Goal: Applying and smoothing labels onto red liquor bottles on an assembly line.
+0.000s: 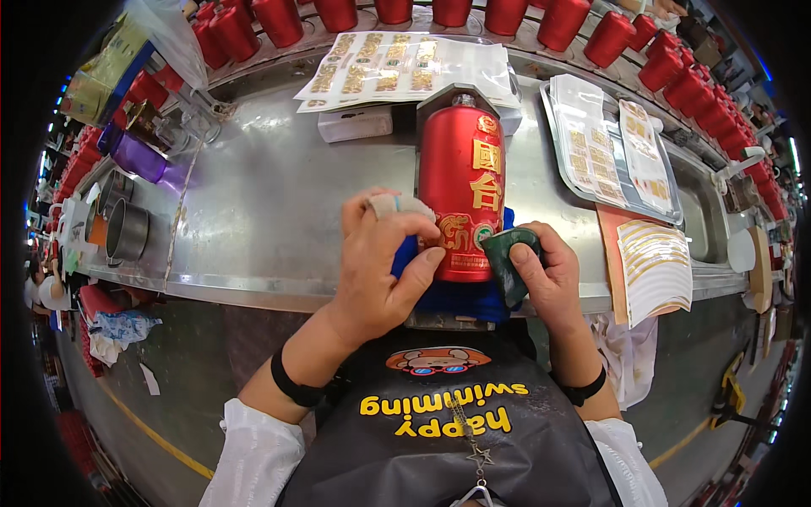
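A red bottle (463, 182) with gold lettering and a gold ornament decal near its lower end lies in a dark holder, over a blue cloth (460, 300). My left hand (380, 262) is at the bottle's lower left side, thumb and forefinger curled toward each other at the decal's edge; what is between them, if anything, is hidden. A beige wrap (400, 204) covers part of one of its fingers. In my right hand (553, 275) is a dark green, flat scraper-like piece (507, 262), gripped between thumb and fingers against the bottle's lower right side.
Gold decal sheets (380, 68) lie behind the bottle. To the right are a metal tray (663, 198) of decal sheets and curved gold-edged strips (652, 266). Metal pots (127, 230) and a purple cup (139, 156) stand left. Red bottles (338, 13) line the far conveyor.
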### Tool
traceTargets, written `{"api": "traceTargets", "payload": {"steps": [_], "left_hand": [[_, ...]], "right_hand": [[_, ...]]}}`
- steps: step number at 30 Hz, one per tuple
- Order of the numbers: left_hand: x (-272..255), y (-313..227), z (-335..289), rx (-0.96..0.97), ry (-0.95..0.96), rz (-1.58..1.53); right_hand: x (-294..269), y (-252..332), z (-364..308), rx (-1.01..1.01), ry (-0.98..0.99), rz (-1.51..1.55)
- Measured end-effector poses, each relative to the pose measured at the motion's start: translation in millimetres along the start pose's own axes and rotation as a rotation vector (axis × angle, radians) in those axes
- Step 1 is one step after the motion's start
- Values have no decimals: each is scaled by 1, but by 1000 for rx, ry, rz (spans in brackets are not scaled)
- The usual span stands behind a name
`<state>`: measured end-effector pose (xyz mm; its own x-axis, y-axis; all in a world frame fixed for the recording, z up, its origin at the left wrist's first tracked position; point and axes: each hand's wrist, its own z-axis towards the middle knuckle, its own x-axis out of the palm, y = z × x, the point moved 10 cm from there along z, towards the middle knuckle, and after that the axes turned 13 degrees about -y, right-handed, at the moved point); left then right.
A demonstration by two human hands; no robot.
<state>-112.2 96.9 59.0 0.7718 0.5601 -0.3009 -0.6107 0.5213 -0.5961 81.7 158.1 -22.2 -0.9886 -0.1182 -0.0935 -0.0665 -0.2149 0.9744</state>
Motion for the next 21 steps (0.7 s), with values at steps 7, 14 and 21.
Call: {"api": "traceTargets", "payload": {"steps": [7, 14, 21], "left_hand": [[22, 6, 5, 33, 243, 13], [30, 9, 8, 49, 350, 48], [33, 8, 10, 45, 412, 97]], "right_hand": [[0, 1, 1, -35, -3, -7], [0, 0, 1, -20, -13, 16], [0, 0, 1, -19, -18, 25]]}}
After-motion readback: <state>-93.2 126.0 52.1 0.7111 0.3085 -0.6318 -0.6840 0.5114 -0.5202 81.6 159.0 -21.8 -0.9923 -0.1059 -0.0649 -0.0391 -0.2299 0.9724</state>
